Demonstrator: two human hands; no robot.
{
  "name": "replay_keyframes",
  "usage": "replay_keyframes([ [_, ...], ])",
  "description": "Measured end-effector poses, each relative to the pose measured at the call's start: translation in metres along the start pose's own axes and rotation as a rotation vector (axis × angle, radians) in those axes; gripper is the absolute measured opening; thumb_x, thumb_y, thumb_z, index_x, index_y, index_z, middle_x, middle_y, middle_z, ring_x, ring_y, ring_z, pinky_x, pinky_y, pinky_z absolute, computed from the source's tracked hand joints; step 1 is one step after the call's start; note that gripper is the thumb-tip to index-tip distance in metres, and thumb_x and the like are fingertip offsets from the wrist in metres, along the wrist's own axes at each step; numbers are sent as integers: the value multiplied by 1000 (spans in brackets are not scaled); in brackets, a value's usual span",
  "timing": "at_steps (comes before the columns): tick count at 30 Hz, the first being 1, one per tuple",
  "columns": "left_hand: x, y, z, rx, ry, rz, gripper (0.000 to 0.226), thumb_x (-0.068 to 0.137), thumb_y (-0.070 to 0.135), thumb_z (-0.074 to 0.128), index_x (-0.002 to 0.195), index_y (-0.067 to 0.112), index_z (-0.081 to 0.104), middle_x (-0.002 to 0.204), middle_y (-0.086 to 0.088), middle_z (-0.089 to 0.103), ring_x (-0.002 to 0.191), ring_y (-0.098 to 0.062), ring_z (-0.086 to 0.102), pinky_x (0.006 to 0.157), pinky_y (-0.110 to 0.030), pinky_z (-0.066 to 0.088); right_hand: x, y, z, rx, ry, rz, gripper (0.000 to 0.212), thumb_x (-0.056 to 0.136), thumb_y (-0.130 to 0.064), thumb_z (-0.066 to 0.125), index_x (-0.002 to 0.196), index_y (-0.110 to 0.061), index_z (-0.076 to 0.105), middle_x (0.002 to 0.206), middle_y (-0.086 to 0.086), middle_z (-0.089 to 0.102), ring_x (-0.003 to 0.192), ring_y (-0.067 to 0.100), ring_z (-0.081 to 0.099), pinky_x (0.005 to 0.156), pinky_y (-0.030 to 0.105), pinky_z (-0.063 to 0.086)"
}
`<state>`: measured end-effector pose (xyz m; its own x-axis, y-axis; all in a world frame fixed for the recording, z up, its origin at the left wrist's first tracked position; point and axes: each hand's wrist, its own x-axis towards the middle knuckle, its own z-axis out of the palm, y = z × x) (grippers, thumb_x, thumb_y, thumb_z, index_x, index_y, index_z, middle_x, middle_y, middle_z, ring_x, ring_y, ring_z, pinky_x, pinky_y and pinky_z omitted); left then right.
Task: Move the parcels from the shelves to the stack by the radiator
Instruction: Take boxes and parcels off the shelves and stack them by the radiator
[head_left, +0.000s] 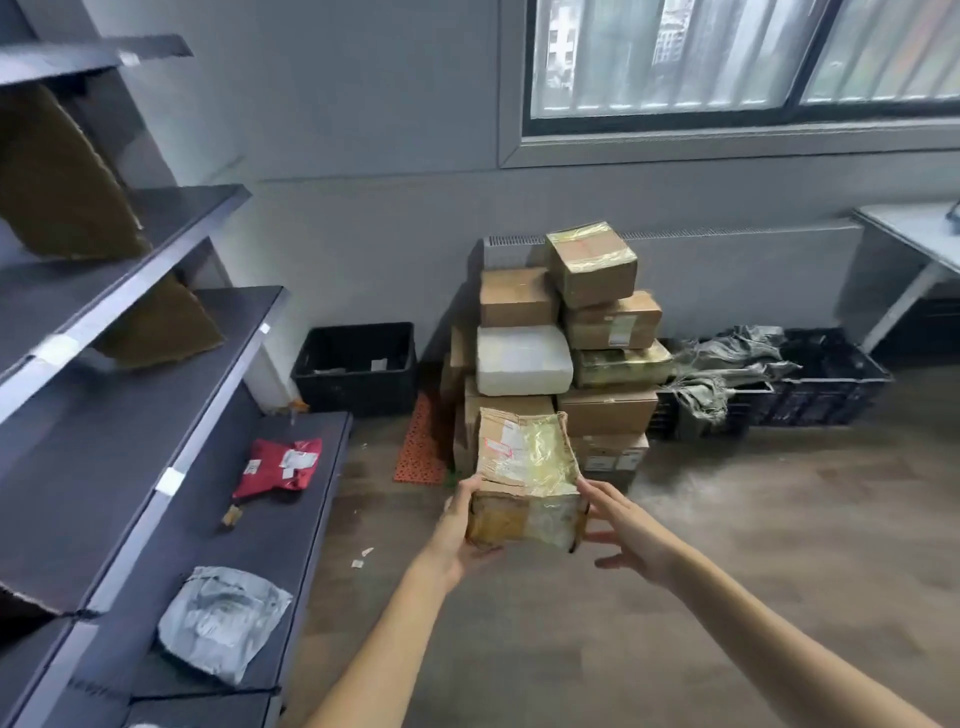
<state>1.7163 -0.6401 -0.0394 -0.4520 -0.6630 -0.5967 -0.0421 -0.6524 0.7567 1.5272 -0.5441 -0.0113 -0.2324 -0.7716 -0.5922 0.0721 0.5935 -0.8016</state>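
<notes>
grey wall, perhaps laminate floor, parcel stack by radiator

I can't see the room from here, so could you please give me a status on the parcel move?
Left hand grips taped box, right hand presses its side. Box aloft, short of stack by radiator. Paper scraps on floor, off to left.

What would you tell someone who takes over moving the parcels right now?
Left hand grips the box on its left; right hand presses its right side, fingers straight.
The box hangs in front of the stack by the radiator.
Done: many parcels stacked.
Left: add this box, then the red parcel and grey bag from the bottom shelf, maybe the brown pieces higher up.
</notes>
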Motion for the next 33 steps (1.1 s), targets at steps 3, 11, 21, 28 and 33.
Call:
replay_keyframes([
  [3, 46, 21, 5, -5, -2, 23, 90, 50, 70, 61, 129, 29, 48, 126, -4, 60, 111, -22, 60, 67, -31, 56, 40, -16, -16, 43, -43, 66, 52, 84, -67, 41, 129, -43, 36, 140, 2, 38, 125, 32, 46, 95, 51, 44],
  [11, 182, 94, -31, -12, -9, 46, 72, 75, 54, 61, 135, 30, 31, 126, -5, 52, 110, -28, 57, 76, -37, 54, 209, -87, 2, 252, -62, 103, 63, 85, -57, 49, 140, -40, 24, 138, 10, 43, 118, 34, 51, 93, 48, 47],
  [21, 360, 224, -21, 157, -95, -59, 64, 90, 53, 46, 143, 34, 17, 136, -2, 42, 123, -29, 47, 87, -43, 49, 382, -195, -25, 610, 48, 155, 47, 88, -34, 59, 129, -34, 36, 146, 13, 35, 126, 41, 43, 100, 57, 39],
  [28, 455, 292, -21, 429, -65, -245, 57, 95, 51, 38, 144, 23, 31, 151, -9, 30, 135, -29, 37, 109, -49, 34, 495, -217, -88, 675, 279, 278, 37, 86, -26, 64, 116, -19, 44, 135, 17, 45, 123, 34, 47, 102, 47, 43],
  [33, 524, 332, -16, 213, 79, -193, 41, 100, 31, 39, 138, 17, 43, 137, -11, 51, 110, -22, 56, 96, -40, 43, 587, -232, -136, 518, 251, 349, 38, 87, -28, 61, 121, -16, 47, 130, 14, 51, 118, 31, 51, 104, 46, 42],
])
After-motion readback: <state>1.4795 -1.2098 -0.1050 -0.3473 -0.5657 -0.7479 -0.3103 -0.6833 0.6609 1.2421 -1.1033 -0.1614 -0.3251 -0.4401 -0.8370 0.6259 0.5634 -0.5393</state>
